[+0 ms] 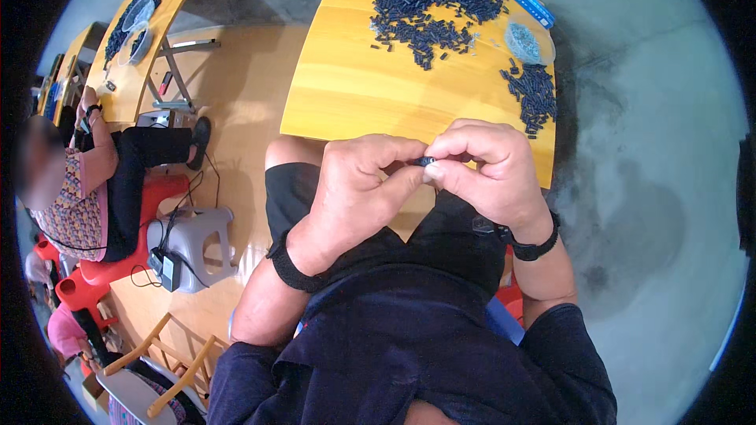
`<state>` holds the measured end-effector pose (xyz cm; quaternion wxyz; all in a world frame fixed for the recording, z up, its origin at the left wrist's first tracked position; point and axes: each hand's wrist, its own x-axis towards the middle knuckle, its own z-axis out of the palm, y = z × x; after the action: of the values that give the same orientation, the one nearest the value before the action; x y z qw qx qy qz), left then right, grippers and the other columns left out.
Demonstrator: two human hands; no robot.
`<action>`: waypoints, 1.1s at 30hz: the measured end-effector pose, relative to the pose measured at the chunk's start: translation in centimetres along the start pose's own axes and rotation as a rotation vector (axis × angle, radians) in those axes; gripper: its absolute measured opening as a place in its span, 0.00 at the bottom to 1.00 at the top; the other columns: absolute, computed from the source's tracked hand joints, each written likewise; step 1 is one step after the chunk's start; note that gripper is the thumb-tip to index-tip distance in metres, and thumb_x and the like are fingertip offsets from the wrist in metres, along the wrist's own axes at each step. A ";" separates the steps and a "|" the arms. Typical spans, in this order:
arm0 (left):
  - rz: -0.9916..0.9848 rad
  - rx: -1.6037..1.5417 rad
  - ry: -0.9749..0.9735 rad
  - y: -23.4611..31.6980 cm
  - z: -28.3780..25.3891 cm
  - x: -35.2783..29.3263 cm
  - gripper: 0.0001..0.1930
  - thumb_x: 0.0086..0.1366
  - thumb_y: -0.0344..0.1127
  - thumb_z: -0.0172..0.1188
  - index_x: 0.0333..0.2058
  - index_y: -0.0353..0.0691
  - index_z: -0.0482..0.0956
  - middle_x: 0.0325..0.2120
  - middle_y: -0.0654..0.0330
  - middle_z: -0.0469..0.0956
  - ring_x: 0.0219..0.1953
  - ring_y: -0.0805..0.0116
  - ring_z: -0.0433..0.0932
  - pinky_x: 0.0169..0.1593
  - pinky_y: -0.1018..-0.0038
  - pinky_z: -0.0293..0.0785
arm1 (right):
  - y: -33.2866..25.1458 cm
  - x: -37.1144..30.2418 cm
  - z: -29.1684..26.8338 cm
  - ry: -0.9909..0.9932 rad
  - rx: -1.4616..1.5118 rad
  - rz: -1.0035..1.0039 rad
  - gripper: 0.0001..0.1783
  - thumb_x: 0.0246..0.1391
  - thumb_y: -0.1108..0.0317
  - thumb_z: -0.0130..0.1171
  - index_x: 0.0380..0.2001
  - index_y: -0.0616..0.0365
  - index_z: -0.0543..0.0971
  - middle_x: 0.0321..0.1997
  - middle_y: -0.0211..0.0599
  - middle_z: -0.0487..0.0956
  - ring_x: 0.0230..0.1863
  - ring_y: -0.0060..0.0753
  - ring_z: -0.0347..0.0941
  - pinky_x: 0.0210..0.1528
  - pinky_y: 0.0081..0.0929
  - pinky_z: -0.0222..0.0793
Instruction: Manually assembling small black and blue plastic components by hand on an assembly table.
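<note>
A small black cylindrical piece point(425, 161) is pinched in front of my lap, close to the near edge of the wooden table point(339, 86). Thumb and forefinger of my left hand point(358, 185) grip its left end. On its right end, the thumb and forefinger of my right hand point(496, 173) are closed, with a tiny pale spot showing there. Fingertips cover most of the piece, so its details are hidden. Beyond my hands lies a large heap of similar black pieces point(421, 0), and a smaller heap point(535, 94) spreads along the table's right edge.
A clear plastic tub point(522, 43) of small light-blue pieces stands at the table's right edge, near a blue bar-shaped box point(528, 4) with a cable. To the left, another person point(75, 205) sits at a second table point(153, 39). A grey stool point(197, 248) holds a black adapter with cords.
</note>
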<state>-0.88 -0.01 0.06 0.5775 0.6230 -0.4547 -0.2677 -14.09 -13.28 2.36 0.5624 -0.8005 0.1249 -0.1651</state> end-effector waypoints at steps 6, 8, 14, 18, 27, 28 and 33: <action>-0.081 -0.094 -0.035 -0.2 -0.1 -0.3 0.07 0.53 0.23 0.65 0.33 0.32 0.83 0.26 0.55 0.83 0.29 0.72 0.82 0.33 0.78 0.77 | 0.4 -0.3 0.2 -0.002 0.095 0.054 0.04 0.47 0.80 0.63 0.29 0.64 0.79 0.25 0.29 0.77 0.25 0.15 0.69 0.26 0.16 0.64; -0.099 -0.114 -0.035 -0.3 -0.2 -0.3 0.07 0.53 0.23 0.65 0.33 0.32 0.83 0.26 0.55 0.83 0.29 0.72 0.82 0.33 0.78 0.77 | 0.6 -0.4 0.2 -0.015 0.138 0.101 0.05 0.47 0.80 0.63 0.30 0.64 0.79 0.25 0.27 0.77 0.25 0.13 0.69 0.25 0.15 0.63; -0.093 -0.043 -0.010 0.3 -0.4 -0.1 0.05 0.53 0.22 0.65 0.31 0.32 0.83 0.26 0.54 0.83 0.29 0.72 0.82 0.34 0.78 0.77 | 0.7 -0.4 0.1 -0.014 0.187 0.070 0.04 0.51 0.80 0.59 0.32 0.65 0.79 0.28 0.28 0.78 0.27 0.12 0.70 0.26 0.13 0.63; -0.060 -0.060 0.035 -0.1 0.2 -0.1 0.05 0.50 0.23 0.69 0.29 0.34 0.84 0.22 0.59 0.82 0.25 0.77 0.81 0.29 0.82 0.75 | 0.8 -0.4 0.1 -0.006 0.211 0.060 0.05 0.52 0.80 0.57 0.33 0.66 0.80 0.29 0.29 0.78 0.28 0.13 0.70 0.27 0.13 0.64; -0.012 0.106 0.098 -0.2 0.4 -0.3 0.06 0.47 0.25 0.71 0.27 0.37 0.85 0.21 0.60 0.82 0.23 0.76 0.80 0.29 0.81 0.74 | 0.6 -0.2 0.1 -0.009 0.255 0.271 0.04 0.50 0.78 0.56 0.29 0.66 0.80 0.28 0.29 0.79 0.25 0.13 0.71 0.27 0.13 0.66; 0.005 0.121 0.101 -0.3 0.4 -0.4 0.06 0.47 0.25 0.71 0.26 0.37 0.85 0.20 0.60 0.82 0.23 0.76 0.79 0.29 0.82 0.74 | 0.5 -0.1 0.2 -0.012 0.270 0.303 0.04 0.50 0.78 0.56 0.29 0.66 0.79 0.28 0.29 0.78 0.24 0.13 0.71 0.26 0.14 0.66; 0.013 0.114 0.093 -1.0 0.7 -0.5 0.07 0.47 0.23 0.70 0.27 0.36 0.84 0.22 0.60 0.82 0.23 0.76 0.79 0.29 0.81 0.74 | 1.0 0.1 0.8 -0.005 0.364 0.344 0.03 0.50 0.78 0.55 0.27 0.65 0.78 0.25 0.27 0.76 0.24 0.14 0.71 0.26 0.14 0.68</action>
<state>-1.46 0.02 -1.18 0.5631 0.6637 -0.4460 -0.2084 -13.71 -12.95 1.15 0.7175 -0.6533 0.2262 -0.0847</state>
